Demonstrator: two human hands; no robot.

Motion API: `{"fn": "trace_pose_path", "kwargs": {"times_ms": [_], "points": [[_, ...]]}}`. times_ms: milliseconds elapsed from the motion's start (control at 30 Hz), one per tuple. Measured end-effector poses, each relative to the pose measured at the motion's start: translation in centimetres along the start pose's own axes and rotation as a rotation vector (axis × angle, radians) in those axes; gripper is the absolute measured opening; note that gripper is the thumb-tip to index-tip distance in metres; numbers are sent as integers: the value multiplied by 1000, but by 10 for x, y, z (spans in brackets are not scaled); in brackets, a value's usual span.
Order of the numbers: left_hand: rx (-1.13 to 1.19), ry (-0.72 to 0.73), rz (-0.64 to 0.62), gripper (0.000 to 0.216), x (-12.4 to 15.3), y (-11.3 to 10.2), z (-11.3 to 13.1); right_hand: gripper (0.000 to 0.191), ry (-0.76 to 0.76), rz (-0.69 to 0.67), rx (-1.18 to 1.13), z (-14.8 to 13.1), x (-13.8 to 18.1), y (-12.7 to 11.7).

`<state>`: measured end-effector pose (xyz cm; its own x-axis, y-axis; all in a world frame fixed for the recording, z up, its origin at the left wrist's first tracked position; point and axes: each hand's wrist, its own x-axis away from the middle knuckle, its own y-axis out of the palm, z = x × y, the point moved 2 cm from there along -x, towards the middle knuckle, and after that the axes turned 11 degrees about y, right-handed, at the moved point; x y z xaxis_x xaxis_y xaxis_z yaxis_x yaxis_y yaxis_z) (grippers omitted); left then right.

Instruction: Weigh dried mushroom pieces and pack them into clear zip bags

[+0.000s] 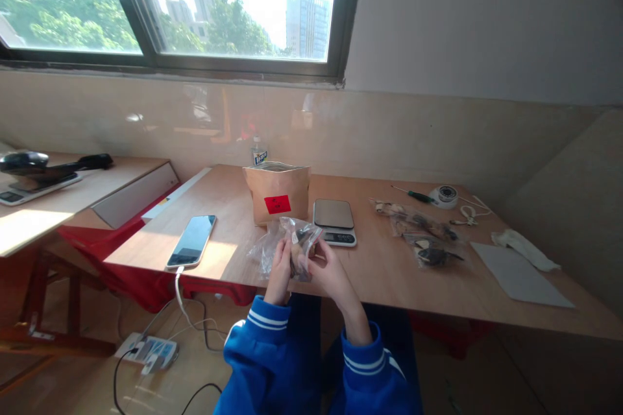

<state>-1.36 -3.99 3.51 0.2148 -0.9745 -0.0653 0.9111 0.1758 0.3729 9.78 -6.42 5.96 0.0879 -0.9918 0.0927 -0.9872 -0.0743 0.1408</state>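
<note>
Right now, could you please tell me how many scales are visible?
2: one scale beyond the right hand, right of the paper bag; a second scale on the left table, partly covered by a black object.

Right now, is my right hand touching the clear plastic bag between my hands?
Touching: the head view shows the right hand gripping the clear plastic bag by its edge.

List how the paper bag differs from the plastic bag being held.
The paper bag is brown and opaque; the plastic bag is clear and crinkled. The paper bag stands upright on the table; the plastic bag is held between the left hand and right hand. Both are flexible bags.
</note>
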Motion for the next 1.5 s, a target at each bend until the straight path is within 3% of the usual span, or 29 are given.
{"fn": "trace_pose_path", "kwargs": {"times_ms": [67, 200, 333, 500, 633, 733, 900, 1000, 1267, 1333, 1500], "points": [[21, 5, -12, 26, -2, 1, 0, 51, -51, -28, 50, -3, 1, 6], [104, -34, -54, 33, -1, 5, -5, 34, -175, 138, 285, -10, -3, 9], [102, -43, 10, 34, -4, 6, -6, 28, -213, 214, 481, -16, -13, 15], [256, 27, 35, 33, -26, 10, -3, 28, -312, 111, 618, -26, -36, 24], [558, -132, 81, 26, -45, 6, -15, 27, -332, 49, 645, -35, -61, 25], [643, -267, 65, 23, -50, -2, -27, 25, -270, -16, 593, -35, -76, 24], [697, -260, 63, 23, -47, -11, -35, 20, -209, 11, 532, -32, -84, 20], [707, -251, 50, 25, -46, -12, -37, 18, -286, 56, 505, -50, -82, 16], [710, -273, 62, 22, -46, -17, -42, 22, -747, 246, 554, -160, -108, 34], [705, -274, 46, 24, -45, -15, -39, 20, -776, 165, 671, -164, -123, 44], [655, -257, 8, 29, -43, -11, -33, 22, -670, 6, 865, -139, -143, 54]]}}
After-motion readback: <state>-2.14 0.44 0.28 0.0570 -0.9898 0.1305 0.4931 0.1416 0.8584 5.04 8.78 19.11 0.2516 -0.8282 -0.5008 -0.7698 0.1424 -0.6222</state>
